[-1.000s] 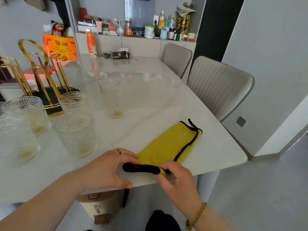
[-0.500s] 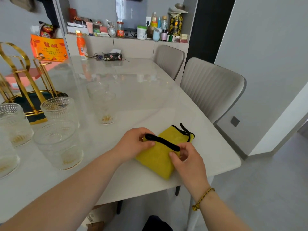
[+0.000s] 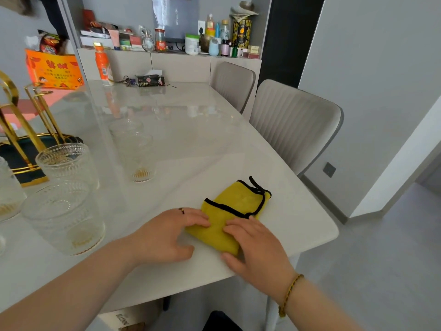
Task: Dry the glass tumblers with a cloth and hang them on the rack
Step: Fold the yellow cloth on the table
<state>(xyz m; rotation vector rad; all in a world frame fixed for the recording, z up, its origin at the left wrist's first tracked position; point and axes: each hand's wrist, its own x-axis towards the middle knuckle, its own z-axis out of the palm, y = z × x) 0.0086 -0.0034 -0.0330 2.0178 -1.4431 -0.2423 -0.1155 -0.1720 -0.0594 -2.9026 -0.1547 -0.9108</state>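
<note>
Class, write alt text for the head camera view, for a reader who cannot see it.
A person's left hand and right hand press flat on a folded yellow cloth near the edge of a white table. Ribbed glass tumblers stand upright to the left, beside a gold rack.

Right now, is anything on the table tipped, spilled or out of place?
Nothing stands out. The tumblers stand upright on the table, no spill visible; the left hand and right hand press the folded yellow cloth flat.
</note>
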